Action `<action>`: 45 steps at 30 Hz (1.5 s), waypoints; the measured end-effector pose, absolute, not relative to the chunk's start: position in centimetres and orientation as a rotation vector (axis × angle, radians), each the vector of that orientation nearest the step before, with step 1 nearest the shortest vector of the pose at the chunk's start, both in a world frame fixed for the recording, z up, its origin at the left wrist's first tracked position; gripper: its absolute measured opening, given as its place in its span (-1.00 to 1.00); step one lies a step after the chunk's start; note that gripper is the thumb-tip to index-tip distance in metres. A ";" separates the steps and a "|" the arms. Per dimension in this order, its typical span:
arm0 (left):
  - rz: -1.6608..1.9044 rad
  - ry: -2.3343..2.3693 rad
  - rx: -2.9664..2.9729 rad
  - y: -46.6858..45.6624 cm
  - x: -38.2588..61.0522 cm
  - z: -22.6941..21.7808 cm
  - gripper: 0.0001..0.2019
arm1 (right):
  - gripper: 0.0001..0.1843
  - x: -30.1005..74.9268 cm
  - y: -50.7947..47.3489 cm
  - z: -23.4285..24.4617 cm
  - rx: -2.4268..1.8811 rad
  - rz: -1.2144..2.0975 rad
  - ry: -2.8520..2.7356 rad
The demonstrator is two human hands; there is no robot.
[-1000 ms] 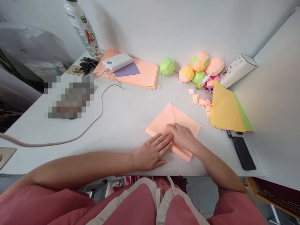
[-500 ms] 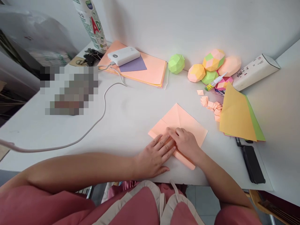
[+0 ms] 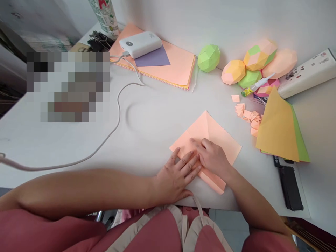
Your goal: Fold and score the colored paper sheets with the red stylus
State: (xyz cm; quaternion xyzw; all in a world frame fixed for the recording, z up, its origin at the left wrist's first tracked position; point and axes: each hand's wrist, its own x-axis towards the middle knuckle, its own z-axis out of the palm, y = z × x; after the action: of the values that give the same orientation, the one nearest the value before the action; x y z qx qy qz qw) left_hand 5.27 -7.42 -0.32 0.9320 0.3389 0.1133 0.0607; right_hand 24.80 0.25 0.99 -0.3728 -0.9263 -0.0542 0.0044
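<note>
A peach sheet of paper (image 3: 223, 143) lies turned cornerwise on the white table, with crease lines across its upper part. Its lower edge is folded over into a strip that lifts a little at the lower right end. My left hand (image 3: 175, 178) rests palm down on the folded part, fingers spread. Just above it, my right hand (image 3: 212, 155) touches the sheet with its index finger stretched toward the upper left. The other fingers of that hand are curled, and nothing shows in them. Both hands cover the middle of the fold.
Small folded peach pieces (image 3: 252, 119) lie right of the sheet, beside yellow and green papers (image 3: 278, 129). Behind are a glue tube (image 3: 258, 85) and several faceted paper balls (image 3: 233, 72). A black case (image 3: 291, 189) lies right; a white cable (image 3: 117, 119) crosses the left from a power bank (image 3: 143, 43).
The view has shifted slightly. My left fingers are spread wider. My right hand stays on the fold with its index finger stretched out, and the strip's lower right end looks more raised.
</note>
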 end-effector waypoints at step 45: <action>0.199 1.202 2.720 -7.8 5.0 0.3 -0.17 | -0.37 23.3 1.2 1.9 -1.207 -0.214 -2.958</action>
State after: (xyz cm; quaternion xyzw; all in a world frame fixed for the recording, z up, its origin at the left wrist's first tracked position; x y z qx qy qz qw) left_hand 5.00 -7.79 0.26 0.9097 0.4020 0.0666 0.0804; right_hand 23.35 1.18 1.93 -0.3767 -0.9234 -0.0669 -0.0300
